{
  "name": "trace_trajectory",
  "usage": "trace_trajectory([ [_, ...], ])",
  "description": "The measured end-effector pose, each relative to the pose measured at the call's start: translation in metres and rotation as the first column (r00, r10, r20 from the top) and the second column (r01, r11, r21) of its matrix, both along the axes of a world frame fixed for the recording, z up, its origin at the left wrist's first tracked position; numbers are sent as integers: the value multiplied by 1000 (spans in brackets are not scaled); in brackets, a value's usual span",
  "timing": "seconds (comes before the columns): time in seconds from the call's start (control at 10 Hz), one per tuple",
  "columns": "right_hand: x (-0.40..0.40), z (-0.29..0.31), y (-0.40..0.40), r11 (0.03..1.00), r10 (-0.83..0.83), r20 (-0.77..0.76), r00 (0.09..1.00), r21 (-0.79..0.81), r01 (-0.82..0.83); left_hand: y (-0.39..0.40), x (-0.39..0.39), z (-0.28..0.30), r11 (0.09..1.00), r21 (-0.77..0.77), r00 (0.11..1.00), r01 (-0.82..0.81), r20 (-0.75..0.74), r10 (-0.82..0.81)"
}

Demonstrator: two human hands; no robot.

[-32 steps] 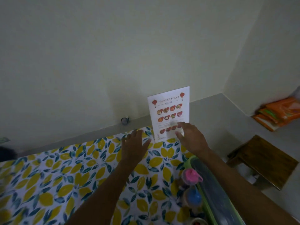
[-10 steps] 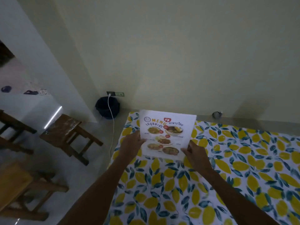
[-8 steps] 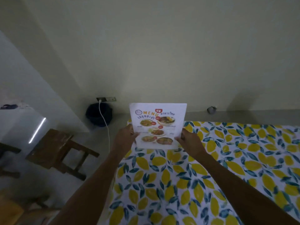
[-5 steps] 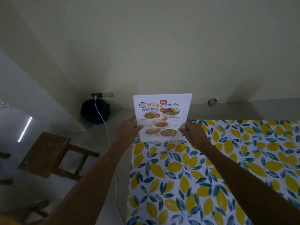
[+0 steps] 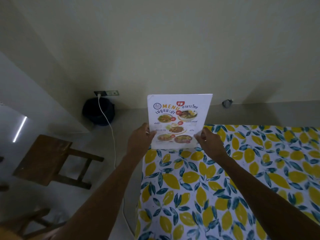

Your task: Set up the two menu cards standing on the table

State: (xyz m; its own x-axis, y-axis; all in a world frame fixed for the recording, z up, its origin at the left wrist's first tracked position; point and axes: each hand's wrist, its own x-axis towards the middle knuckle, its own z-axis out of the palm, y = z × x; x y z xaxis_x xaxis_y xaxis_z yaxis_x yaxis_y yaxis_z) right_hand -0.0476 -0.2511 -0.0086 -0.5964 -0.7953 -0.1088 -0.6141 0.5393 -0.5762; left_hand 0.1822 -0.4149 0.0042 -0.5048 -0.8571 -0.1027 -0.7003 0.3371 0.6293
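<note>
Head view: a menu card [image 5: 179, 121] stands upright at the far left corner of the table [image 5: 225, 187], which has a lemon-print cloth. The left hand [image 5: 139, 139] pinches its left edge; the right hand [image 5: 208, 142] pinches its right edge. Beyond the table's left side are a wooden stool [image 5: 50, 160], a black bin [image 5: 97, 110] and a white cable [image 5: 110, 135] from a wall socket [image 5: 106, 93].

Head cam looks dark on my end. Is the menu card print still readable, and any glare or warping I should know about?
Head view: the room is dim, yet the menu card is the brightest thing, its "MENU" heading sharp and the small captions soft. A bright streak of glare lies on the floor at left. Wide-angle bending bows the wall edges. Left hand and right hand look dark but unblurred.
</note>
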Motion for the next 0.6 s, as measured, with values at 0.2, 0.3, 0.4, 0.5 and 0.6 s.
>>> trace_trajectory([
  [0.2, 1, 11, 0, 1000, -28, 139, 990, -2, 28, 2, 1, 1, 1000, 14, 999, 21, -48, -21],
  [0.3, 0, 14, 1, 1000, -13, 165, 986, -16, 16, 3, 0, 3, 999, 17, 998, 31, -63, -30],
  [0.4, -2, 17, 5, 999, -35, 219, 975, -25, 41, 6, 0, 6, 999, 14, 996, 36, -81, -35],
  [0.5, -9, 16, 13, 998, -54, 266, 962, -28, 64, 8, 1, 7, 999, -16, 997, 30, -72, -31],
  [0.6, -15, 22, 24, 995, -68, 282, 957, -45, 84, 7, 11, -13, 1000, -5, 1000, -3, 7, 3],
])
